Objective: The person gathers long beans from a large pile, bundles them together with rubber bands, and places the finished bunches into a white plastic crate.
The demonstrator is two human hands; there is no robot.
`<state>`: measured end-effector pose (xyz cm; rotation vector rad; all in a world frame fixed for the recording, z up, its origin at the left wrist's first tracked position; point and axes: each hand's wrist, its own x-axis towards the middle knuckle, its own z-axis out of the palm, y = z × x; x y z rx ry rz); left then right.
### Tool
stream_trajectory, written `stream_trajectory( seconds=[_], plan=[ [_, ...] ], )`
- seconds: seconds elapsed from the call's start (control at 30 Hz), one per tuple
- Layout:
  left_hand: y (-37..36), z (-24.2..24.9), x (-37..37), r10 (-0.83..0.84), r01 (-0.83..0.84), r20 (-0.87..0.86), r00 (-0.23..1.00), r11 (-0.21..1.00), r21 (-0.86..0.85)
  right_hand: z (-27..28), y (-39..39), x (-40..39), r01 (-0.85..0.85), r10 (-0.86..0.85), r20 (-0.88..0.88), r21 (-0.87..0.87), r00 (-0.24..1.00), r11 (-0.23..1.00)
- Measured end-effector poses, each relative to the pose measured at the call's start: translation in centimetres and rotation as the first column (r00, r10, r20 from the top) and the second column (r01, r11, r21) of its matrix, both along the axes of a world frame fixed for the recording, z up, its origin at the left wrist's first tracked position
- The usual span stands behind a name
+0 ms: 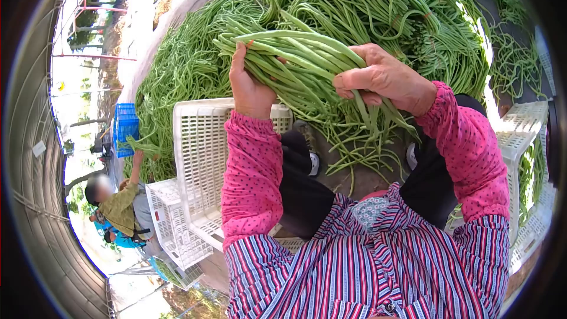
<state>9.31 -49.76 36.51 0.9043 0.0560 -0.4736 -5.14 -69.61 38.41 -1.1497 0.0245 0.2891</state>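
Observation:
A thick bundle of long green beans (pixel 295 59) is held up in front of me, clear of the floor. My left hand (pixel 251 85) supports it from below near one end, thumb along the side, with most fingers hidden behind the beans. Around the other end, my right hand (pixel 387 80) is closed, and bean tips hang out beneath it. A small orange-red band (pixel 250 44) shows on the bundle by my left thumb. Behind it lies a large heap of long beans (pixel 195 53), some tied in bunches with red bands.
A white plastic crate (pixel 204 153) stands beside my left arm, with more white crates (pixel 171 212) further left. Another white crate (pixel 520 124) is at my right. A co-worker (pixel 121 207) at the left reaches toward a blue crate (pixel 125 130). Loose beans lie near my feet.

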Motion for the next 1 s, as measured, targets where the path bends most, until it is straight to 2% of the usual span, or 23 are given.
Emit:
stream_trajectory(
  seconds=[0.03, 0.1, 0.17, 0.23, 0.27, 0.3, 0.37, 0.43, 0.5, 0.53, 0.63, 0.67, 0.83, 0.9, 0.97, 1.0],
  plan=[
    [0.5, -0.4, 0.7, 0.007, -0.007, 0.005, 1.0, 1.0, -0.001, 0.4, -0.4, -0.4, -0.007, 0.007, 0.005, -0.001, 1.0, 1.0],
    [2.1, -1.1, 2.6, 0.124, -0.129, -0.085, 0.989, 0.99, -0.054, 1.6, -1.6, -1.4, -0.06, 0.059, 0.034, 0.032, 0.998, 0.998],
    [4.2, -1.6, 3.7, 0.135, -0.142, -0.081, 0.988, 0.986, -0.09, 1.6, -2.6, -1.9, -0.042, 0.041, 0.084, 0.008, 0.996, 0.999],
    [4.8, -0.9, 4.0, 0.065, -0.073, -0.043, 0.997, 0.971, -0.227, 1.4, -3.0, -1.9, 0.188, -0.201, 0.072, 0.156, 0.977, 0.97],
    [4.8, -1.1, 3.8, 0.067, -0.069, -0.018, 0.998, 0.978, -0.195, 1.0, -3.1, -1.9, 0.219, -0.229, 0.093, 0.106, 0.969, 0.97],
    [4.5, -0.6, 3.2, 0.064, -0.066, -0.019, 0.998, 0.978, -0.196, 0.4, -2.9, -1.7, 0.221, -0.231, 0.092, 0.105, 0.969, 0.969],
    [3.8, 0.1, 2.2, -0.048, 0.06, 0.056, 0.997, 0.971, -0.23, -0.7, -2.7, -1.3, 0.307, -0.308, 0.041, 0.027, 0.951, 0.951],
    [3.4, 0.7, 1.6, -0.101, 0.115, 0.063, 0.993, 0.952, -0.285, -0.4, -2.7, -1.1, 0.277, -0.279, 0.031, 0.063, 0.96, 0.959],
    [3.1, 1.1, 1.4, -0.155, 0.182, 0.106, 0.982, 0.92, -0.346, -0.9, -2.4, -0.5, 0.31, -0.306, 0.086, -0.039, 0.948, 0.95],
    [2.9, 1.5, 1.2, -0.142, 0.166, 0.094, 0.985, 0.917, -0.363, -0.4, -1.8, -0.3, 0.353, -0.341, 0.186, -0.031, 0.921, 0.935],
    [2.6, 1.9, 0.9, -0.197, 0.25, 0.175, 0.965, 0.892, -0.377, -0.8, -0.6, 0.4, 0.395, -0.371, 0.281, -0.033, 0.885, 0.918],
    [2.5, 2.1, 0.7, -0.216, 0.26, 0.153, 0.964, 0.879, -0.399, -0.6, -0.3, 0.4, 0.377, -0.366, 0.237, -0.001, 0.9, 0.926],
    [2.0, 1.9, 0.1, -0.229, 0.269, 0.145, 0.963, 0.868, -0.418, -0.2, 0.3, 0.8, 0.412, -0.394, 0.204, -0.054, 0.896, 0.91],
    [1.5, 2.0, 0.0, -0.096, 0.123, 0.107, 0.99, 0.952, -0.28, -0.5, 0.4, 1.2, 0.444, -0.421, 0.212, -0.075, 0.882, 0.893],
    [1.8, 1.6, 0.3, -0.138, 0.169, 0.133, 0.981, 0.95, -0.264, -1.1, 0.5, 1.4, 0.45, -0.433, 0.175, -0.078, 0.885, 0.89],
    [1.6, 1.9, 0.0, -0.168, 0.184, 0.082, 0.982, 0.948, -0.259, -1.2, 0.5, 1.5, 0.45, -0.432, 0.175, -0.081, 0.885, 0.889]
  ],
)
